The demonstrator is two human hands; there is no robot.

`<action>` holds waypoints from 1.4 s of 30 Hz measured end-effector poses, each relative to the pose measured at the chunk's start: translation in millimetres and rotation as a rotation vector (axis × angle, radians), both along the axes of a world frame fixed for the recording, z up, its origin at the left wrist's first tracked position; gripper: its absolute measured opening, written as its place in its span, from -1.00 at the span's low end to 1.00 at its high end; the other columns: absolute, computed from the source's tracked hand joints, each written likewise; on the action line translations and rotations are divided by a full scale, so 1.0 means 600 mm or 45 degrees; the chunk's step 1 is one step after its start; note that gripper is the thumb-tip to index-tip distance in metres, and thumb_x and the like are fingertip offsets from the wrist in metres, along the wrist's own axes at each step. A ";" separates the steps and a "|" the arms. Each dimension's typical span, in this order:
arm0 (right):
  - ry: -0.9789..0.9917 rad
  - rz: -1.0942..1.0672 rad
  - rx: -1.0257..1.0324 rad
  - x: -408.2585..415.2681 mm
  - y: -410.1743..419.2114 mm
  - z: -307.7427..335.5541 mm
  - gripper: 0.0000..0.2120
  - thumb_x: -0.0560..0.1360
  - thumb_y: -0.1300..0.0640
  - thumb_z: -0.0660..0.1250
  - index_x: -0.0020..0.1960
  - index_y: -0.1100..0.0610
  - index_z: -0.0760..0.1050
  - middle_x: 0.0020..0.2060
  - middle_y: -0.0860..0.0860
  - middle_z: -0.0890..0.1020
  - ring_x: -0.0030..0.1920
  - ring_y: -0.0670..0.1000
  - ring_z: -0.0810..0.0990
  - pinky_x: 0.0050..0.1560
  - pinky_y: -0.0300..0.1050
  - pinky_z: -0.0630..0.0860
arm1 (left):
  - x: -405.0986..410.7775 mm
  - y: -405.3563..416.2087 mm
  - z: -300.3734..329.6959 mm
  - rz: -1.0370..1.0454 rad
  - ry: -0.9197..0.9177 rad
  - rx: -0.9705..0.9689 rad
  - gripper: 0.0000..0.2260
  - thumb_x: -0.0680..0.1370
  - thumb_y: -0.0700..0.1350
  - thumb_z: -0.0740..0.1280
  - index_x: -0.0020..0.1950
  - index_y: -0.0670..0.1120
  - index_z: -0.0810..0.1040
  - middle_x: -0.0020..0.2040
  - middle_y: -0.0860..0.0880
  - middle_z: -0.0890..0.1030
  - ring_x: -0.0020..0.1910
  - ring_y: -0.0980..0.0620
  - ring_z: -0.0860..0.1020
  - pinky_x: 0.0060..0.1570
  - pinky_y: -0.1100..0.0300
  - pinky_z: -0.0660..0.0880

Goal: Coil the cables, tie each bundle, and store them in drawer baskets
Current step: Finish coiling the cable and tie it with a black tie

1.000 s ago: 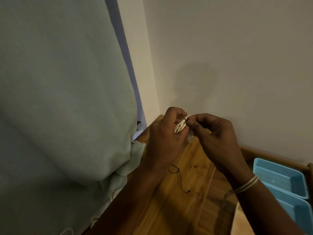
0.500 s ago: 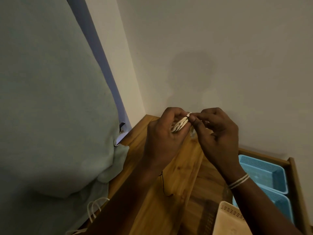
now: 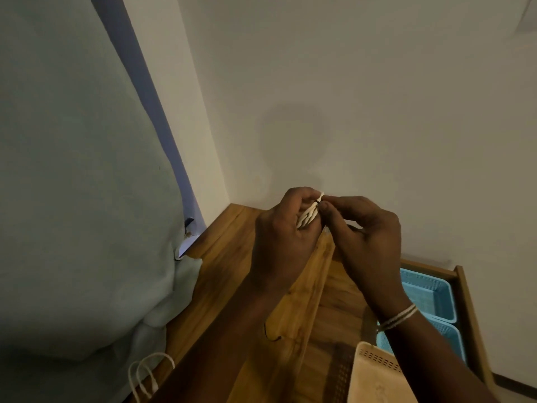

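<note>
Nearest, a beige basket and blue baskets wait in the drawer. Above the wood top, the left hand is closed around a white coil. The right hand pinches a dark tie at its top, so tying looks underway; next, cinch it without loosening the loops.

Left hand curled in closed grip, right hand pinching at its fingertips, forearms converging.
</note>
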State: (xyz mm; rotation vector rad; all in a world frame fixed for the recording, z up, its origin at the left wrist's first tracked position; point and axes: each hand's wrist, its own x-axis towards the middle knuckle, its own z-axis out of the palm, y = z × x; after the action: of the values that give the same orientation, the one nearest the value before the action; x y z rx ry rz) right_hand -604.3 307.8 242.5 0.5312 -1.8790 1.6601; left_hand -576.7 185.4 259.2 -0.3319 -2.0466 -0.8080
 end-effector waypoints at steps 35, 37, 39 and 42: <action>-0.946 0.267 0.513 0.110 0.246 -0.222 -0.34 0.44 -0.11 0.49 0.45 -0.16 0.28 0.23 -0.08 0.59 0.18 -0.07 0.62 0.18 0.01 0.61 | -0.023 0.205 -0.244 -0.353 -1.241 0.953 -0.88 0.30 -0.14 0.55 -0.21 -0.07 0.69 -0.24 -0.01 0.72 -0.26 0.02 0.70 -0.16 0.04 0.68; -1.022 0.210 0.473 0.116 0.258 -0.281 -0.35 0.45 -0.01 0.51 0.43 -0.08 0.27 0.20 -0.05 0.57 0.16 -0.03 0.62 0.11 -0.03 0.64 | -0.030 0.236 -0.299 -0.333 -1.464 1.032 -0.89 0.33 -0.12 0.54 -0.19 -0.07 0.67 -0.22 -0.03 0.71 -0.23 -0.03 0.70 -0.17 -0.06 0.68; -1.136 0.171 0.308 0.119 0.277 -0.341 -0.40 0.48 0.04 0.48 0.43 -0.05 0.28 0.19 0.00 0.56 0.13 0.03 0.62 0.03 -0.01 0.66 | -0.038 0.275 -0.353 -0.348 -1.678 1.122 -0.83 0.40 -0.12 0.51 -0.04 -0.09 0.66 -0.12 -0.07 0.71 -0.17 -0.06 0.70 -0.13 -0.03 0.68; -1.323 0.102 -0.025 0.119 0.312 -0.437 -0.48 0.46 -0.01 0.48 0.36 -0.08 0.38 0.11 0.07 0.62 0.04 0.12 0.67 -0.04 0.12 0.68 | -0.046 0.320 -0.415 -0.379 -1.950 1.175 -0.86 0.51 -0.16 0.39 0.04 -0.16 0.60 -0.09 -0.14 0.69 -0.16 -0.07 0.67 -0.12 0.07 0.65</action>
State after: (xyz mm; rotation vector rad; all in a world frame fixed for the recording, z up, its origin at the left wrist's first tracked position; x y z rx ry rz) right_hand -532.9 495.3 -19.5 -0.3810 -2.5186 2.2346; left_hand -604.3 377.6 10.1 0.7812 -2.4975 -2.5829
